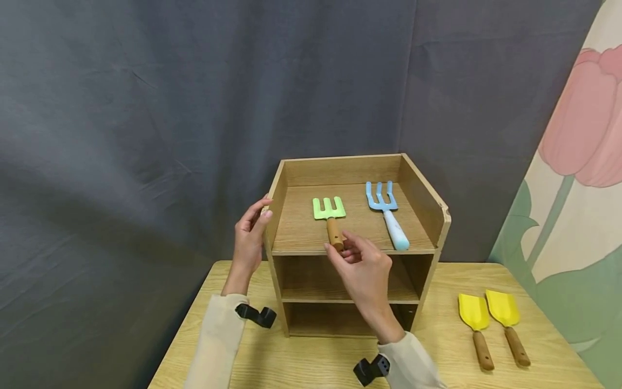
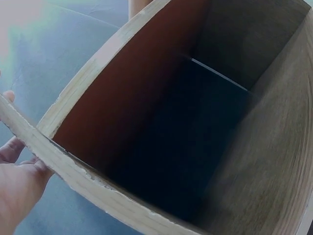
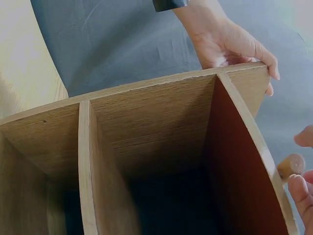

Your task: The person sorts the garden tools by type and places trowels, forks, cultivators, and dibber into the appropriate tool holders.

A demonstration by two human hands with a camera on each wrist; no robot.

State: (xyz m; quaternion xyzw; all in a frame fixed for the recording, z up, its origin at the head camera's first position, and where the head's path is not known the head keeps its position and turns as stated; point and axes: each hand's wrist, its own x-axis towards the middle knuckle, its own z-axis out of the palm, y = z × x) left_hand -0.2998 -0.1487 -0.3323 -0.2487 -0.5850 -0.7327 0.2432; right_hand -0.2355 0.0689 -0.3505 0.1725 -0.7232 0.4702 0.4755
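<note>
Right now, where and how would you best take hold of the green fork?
Probably by the wooden handle, coming from the open front of the shelf and pinching it from both sides. The green fork lies with its prongs toward the back wall, its slim, rounded handle pointing to the front, beside the right hand.

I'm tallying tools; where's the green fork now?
In the head view, the green fork lies atop the shelf unit, left of the blue fork, its handle end beside the right hand.

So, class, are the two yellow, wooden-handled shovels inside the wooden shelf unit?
No, the shovels lie on the pale wooden table beside the shelf unit.
</note>
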